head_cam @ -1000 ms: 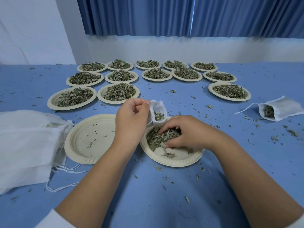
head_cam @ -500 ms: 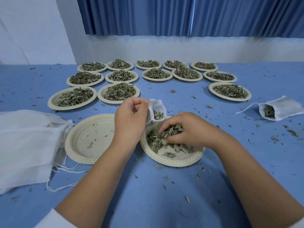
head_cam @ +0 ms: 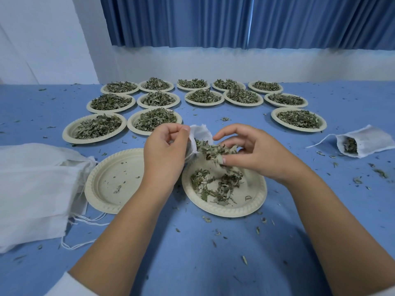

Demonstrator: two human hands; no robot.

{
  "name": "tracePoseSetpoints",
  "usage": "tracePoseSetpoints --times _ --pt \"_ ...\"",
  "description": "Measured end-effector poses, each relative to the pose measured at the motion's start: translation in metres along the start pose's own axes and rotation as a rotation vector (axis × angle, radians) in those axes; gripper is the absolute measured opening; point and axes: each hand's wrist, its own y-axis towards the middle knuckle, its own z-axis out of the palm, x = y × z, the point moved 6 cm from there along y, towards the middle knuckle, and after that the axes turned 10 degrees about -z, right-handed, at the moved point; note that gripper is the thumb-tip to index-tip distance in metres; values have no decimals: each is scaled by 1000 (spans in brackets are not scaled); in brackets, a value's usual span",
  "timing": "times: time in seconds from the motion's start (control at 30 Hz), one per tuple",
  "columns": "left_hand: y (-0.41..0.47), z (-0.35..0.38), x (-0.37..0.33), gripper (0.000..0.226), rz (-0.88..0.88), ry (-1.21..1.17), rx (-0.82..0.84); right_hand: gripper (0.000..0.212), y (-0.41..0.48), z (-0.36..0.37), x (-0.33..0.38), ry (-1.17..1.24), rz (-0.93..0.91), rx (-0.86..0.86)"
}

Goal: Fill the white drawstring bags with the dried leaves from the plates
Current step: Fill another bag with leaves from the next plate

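Blue bench (head_cam: 192, 263), leaf-strewn. Filling: left hand (head_cam: 164, 154) pinches bag (head_cam: 199, 133) open; right hand (head_cam: 256, 154) grips leaves (head_cam: 215, 151) at its mouth; next, push them in.

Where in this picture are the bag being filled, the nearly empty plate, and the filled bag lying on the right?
bag being filled (head_cam: 201, 133): head view, on its open white rim.
nearly empty plate (head_cam: 111, 167): head view, on its bare centre.
filled bag (head_cam: 369, 139): head view, on its white cloth side.
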Motion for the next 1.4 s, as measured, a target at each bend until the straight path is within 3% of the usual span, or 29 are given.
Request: tracePoseSetpoints --times 0.13,0.27,0.43,0.93,1.23,1.4 --pt "-1 6 1 9 -15 37 47 31 2 -4 1 134 -47 -130" --pt "-6 14 2 11 -19 84 98 44 2 -4 -4 274 -29 -227" --pt "-10 19 2 10 -53 21 138 52 2 -3 -13 151 81 -242" --pt "-11 18 5 9 -93 8 133 42 0 -2 -16 -84 151 -157" --pt "-22 36 7 9 -86 112 349 40 0 -2 -23 -270 194 -214" --pt "-24 39 9 10 -50 179 353 48 2 2 -27 -275 212 -262"
